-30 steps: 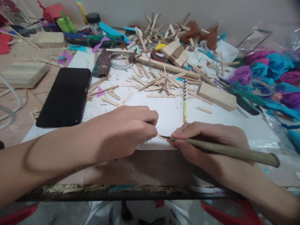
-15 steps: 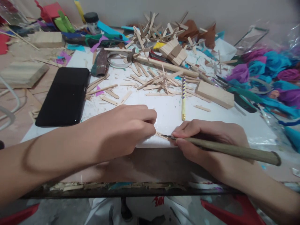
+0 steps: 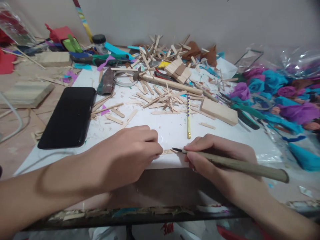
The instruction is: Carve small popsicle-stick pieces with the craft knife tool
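My left hand (image 3: 130, 156) is closed, its fingertips pressing a small wooden craft stick (image 3: 167, 152) flat on white paper (image 3: 152, 120). Fine lines like a letter T mark the stick's visible face; its left end is hidden under my fingers. In my right hand (image 3: 215, 156) is a craft knife (image 3: 240, 165) with a thick round wooden handle, pinched near its dark, narrow blade. The blade points left, its tip right at the stick's upper edge; whether it touches, I cannot tell. A yellow patterned pencil (image 3: 189, 120) lies just beyond my hands.
A black phone (image 3: 67, 116) lies to the left. Loose craft sticks (image 3: 165, 100), a hammer (image 3: 172, 83), a roll of tape (image 3: 127, 78) and a wood block (image 3: 219, 111) lie farther back. Green-handled pliers (image 3: 246, 113) and crepe-paper flowers (image 3: 272, 83) are on the right. The table edge (image 3: 140, 213) runs in front.
The view has tilted up and shifted slightly right. The knife's blade has drawn back a little from the stick's face, and more of the marked lines shows. Both hands keep their grips.
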Available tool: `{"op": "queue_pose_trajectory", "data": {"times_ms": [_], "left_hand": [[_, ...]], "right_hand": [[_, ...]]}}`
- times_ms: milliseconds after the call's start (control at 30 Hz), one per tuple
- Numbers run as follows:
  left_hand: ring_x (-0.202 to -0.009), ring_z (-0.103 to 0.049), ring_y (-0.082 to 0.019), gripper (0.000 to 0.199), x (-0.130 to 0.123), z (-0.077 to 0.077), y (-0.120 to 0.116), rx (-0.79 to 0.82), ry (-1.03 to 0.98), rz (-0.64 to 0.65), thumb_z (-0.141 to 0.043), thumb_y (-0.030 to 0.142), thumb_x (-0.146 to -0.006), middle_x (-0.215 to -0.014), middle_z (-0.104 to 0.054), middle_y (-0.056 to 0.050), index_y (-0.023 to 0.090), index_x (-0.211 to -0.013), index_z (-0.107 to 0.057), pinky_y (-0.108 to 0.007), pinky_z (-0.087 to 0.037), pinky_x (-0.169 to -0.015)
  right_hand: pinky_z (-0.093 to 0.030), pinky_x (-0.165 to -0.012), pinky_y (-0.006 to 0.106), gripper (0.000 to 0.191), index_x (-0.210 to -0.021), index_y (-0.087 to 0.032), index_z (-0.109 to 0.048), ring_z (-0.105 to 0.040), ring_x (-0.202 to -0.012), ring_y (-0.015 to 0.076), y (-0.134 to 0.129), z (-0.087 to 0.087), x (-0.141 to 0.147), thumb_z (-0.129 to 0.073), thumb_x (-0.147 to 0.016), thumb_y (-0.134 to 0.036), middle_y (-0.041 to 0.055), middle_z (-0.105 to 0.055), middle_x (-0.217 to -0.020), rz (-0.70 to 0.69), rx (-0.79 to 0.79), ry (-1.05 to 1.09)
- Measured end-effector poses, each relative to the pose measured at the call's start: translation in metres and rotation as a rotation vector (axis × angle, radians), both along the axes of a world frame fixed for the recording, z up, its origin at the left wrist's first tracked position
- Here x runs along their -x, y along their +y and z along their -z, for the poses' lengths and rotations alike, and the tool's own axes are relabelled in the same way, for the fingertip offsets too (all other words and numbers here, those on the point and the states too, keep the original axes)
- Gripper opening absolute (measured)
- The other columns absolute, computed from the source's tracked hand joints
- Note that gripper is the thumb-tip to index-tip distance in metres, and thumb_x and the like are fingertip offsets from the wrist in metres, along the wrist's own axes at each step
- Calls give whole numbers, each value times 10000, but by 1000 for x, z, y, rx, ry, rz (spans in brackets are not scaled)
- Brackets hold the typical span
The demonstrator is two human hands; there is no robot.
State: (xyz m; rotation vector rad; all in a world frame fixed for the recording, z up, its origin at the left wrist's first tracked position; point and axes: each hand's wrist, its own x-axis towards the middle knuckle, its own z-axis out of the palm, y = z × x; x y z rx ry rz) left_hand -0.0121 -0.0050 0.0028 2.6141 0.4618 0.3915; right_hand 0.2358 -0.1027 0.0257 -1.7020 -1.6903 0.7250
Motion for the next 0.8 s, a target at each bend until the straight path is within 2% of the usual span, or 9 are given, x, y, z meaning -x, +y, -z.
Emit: {"op": "queue_pose_trajectory", "data": {"times_ms": [200,300,400,500,633,800], "left_hand": [[-850,-615,-196,258,-6,6,-9,-9,-68,-88,-525,117,-1060,-911,-700,-41,180,-1013,-771,-326,-427,-712],[-844,-599,-197,268,-7,9,-8,-46,-117,-57,-518,112,-1059,-904,-700,-42,186,-1016,-771,-331,-412,-696],[-845,-585,-202,269,-7,9,-7,-67,-129,-37,-514,100,-1058,-919,-703,-46,182,-1024,-769,-344,-417,-718],[-837,-572,-216,284,-8,3,-8,-81,-77,-36,-505,92,-1058,-903,-680,-54,159,-999,-775,-360,-428,-748],[-827,-543,-234,271,-7,-2,-9,-101,-1,-26,-508,88,-1040,-884,-638,-56,158,-912,-737,-380,-421,-762],[-820,-523,-230,245,-6,0,-8,-131,10,1,-530,53,-1008,-877,-615,-54,164,-871,-700,-371,-406,-752]], "right_hand": [[-481,-509,260,110,-832,-272,-807,-670,-566,158,-4,3,15,-732,-911,-285,7,-806,-724,85,-64,-4],[-496,-509,250,92,-821,-272,-805,-689,-573,160,-1,4,17,-747,-893,-278,2,-815,-731,69,-43,-26],[-474,-467,237,90,-781,-264,-796,-674,-530,156,3,5,15,-765,-864,-275,-8,-778,-654,108,-44,-48],[-469,-446,234,109,-733,-260,-787,-670,-506,156,6,5,15,-761,-839,-269,-9,-766,-619,166,-57,-46],[-481,-446,244,110,-730,-258,-792,-682,-511,165,7,6,16,-758,-833,-269,2,-778,-628,151,-74,-75],[-513,-480,267,106,-755,-265,-792,-711,-546,181,6,8,16,-765,-858,-268,7,-805,-670,130,-80,-99]]}}
